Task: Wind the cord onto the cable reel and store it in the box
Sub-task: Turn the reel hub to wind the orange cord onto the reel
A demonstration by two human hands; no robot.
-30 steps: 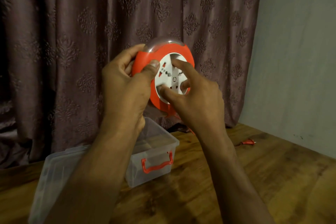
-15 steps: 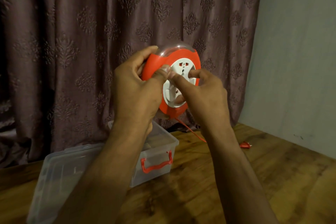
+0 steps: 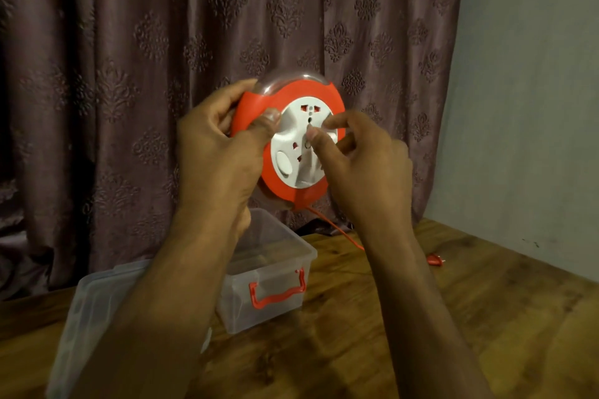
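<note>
I hold a round orange cable reel point(image 3: 291, 97) with a clear top and a white socket face upright in the air above the table. My left hand point(image 3: 223, 152) grips its left rim, thumb on the front. My right hand point(image 3: 363, 165) has its fingertips pinched on the white centre dial. An orange cord point(image 3: 337, 228) hangs from the reel's bottom and runs behind my right arm to an orange plug point(image 3: 434, 259) lying on the table. The open clear plastic box point(image 3: 275, 269) with an orange handle stands below the reel.
The box's clear lid point(image 3: 87, 311) lies on the wooden table point(image 3: 486, 317) to the left of the box. A patterned brown curtain point(image 3: 162, 42) hangs close behind, and a grey wall point(image 3: 534, 107) closes the right side.
The white dial has turned under my right fingers, which moved from its lower part up to its middle. The plug has slid along the table towards the reel.
</note>
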